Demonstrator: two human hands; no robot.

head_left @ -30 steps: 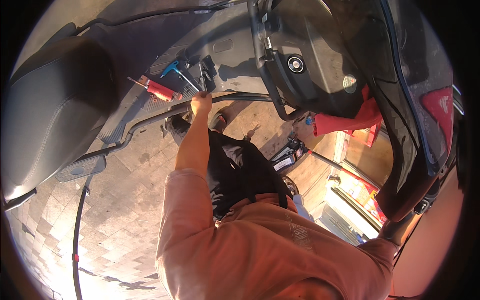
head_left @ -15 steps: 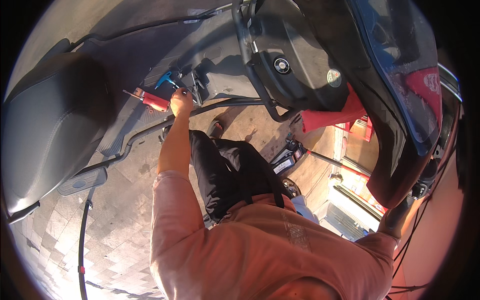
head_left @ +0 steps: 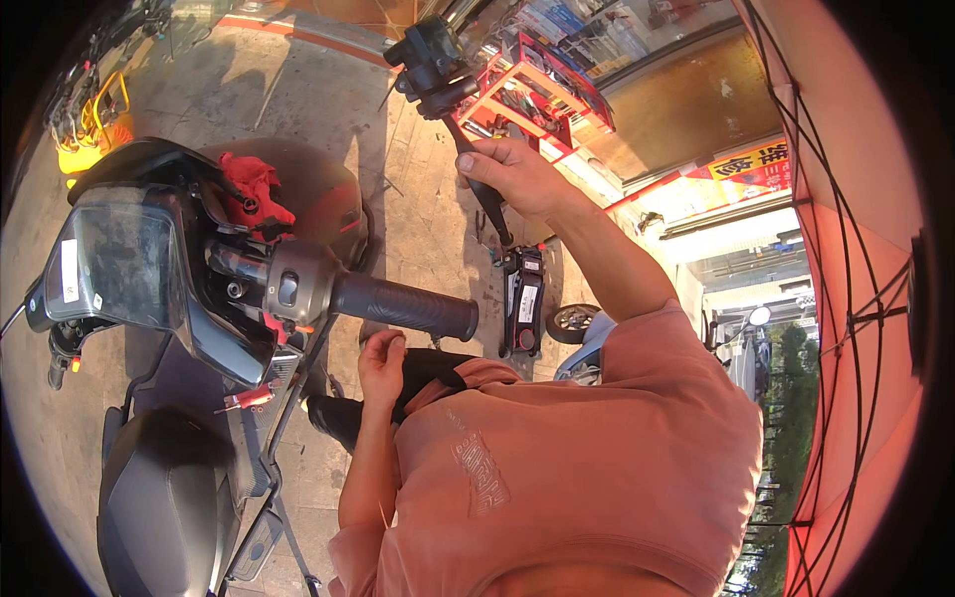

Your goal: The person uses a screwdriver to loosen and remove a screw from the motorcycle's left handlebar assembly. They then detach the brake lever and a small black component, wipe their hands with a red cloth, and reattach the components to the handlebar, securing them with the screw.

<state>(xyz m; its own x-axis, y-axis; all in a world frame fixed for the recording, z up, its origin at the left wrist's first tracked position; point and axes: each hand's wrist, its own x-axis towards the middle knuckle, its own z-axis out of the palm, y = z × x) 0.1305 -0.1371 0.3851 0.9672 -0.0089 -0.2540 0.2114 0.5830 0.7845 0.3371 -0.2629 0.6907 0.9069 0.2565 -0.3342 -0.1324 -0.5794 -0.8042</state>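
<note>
My right hand, raised at upper middle, is wrapped round a long black stick with a bulky black head; its exact kind is unclear. Just below the scooter's black handlebar grip is my left hand, fingers curled and pressed together; whatever may be in them is too small to make out. The scooter's clear windshield stands left of the grip. On its footboard lies a red-handled tool, in front of the black seat.
A red cloth hangs over the scooter's front. Beyond the right hand stands a red tool cart. A floor jack is on the paving, with a small wheel beside it. Thin black cables run along the right.
The view has swung right, bringing the handlebar and tool cart in. My left hand has come off the footboard toward me. The right hand, mostly hidden before, is now fully visible.
</note>
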